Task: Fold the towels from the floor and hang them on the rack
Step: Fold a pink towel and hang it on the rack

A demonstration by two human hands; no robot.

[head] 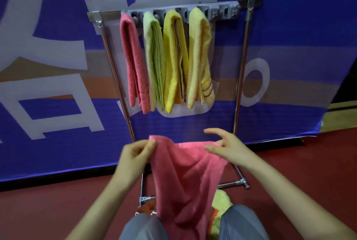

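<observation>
The left hand (133, 154) pinches one top corner of a pink towel (185, 178) between curled fingers (149, 144) and thumb. The right hand (229, 147) grips the other corner against its thumb, index finger stretched out straight. The towel hangs down between the person's knees, in front of the rack (241, 70). Four folded towels (173, 62) hang side by side on its top bar. More towels (221, 201) lie on the floor (58, 210).
</observation>
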